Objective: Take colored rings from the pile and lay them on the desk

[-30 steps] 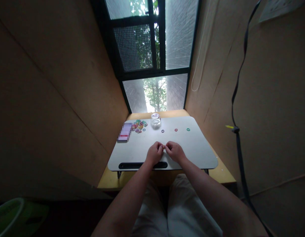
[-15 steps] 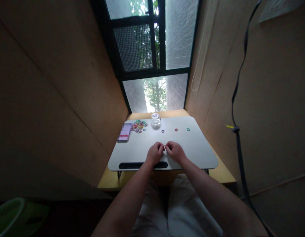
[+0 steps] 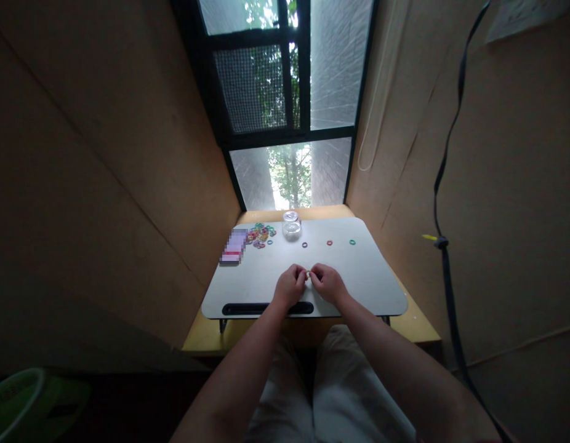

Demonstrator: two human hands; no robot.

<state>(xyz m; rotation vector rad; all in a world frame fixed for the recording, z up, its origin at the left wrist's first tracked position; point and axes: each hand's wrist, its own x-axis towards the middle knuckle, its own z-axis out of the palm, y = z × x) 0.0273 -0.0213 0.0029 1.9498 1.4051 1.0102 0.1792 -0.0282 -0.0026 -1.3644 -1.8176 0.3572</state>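
Note:
My left hand (image 3: 292, 284) and my right hand (image 3: 327, 283) meet over the front middle of a white lap table (image 3: 248, 283). Pinched between the fingertips of both is a small yellowish hair tie (image 3: 308, 274), mostly covered by the fingers. Beyond my hands lie three separate hair ties in a spaced row: a purple one (image 3: 305, 245), a red one (image 3: 329, 242) and a green one (image 3: 352, 242). A heap of mixed-colour hair ties (image 3: 261, 232) sits at the back left, with a bluish one (image 3: 269, 242) just beside it.
At the back middle stands a clear plastic jar (image 3: 292, 229). A blurred-out flat box (image 3: 234, 247) lies at the left edge. My left forearm crosses the black slot (image 3: 245, 309) at the front. Wooden walls rise on both sides, and a window (image 3: 289, 172) is behind.
Both hands stay in the same place; the fingers have shifted very slightly, and a little more of the yellowish hair tie shows between them.

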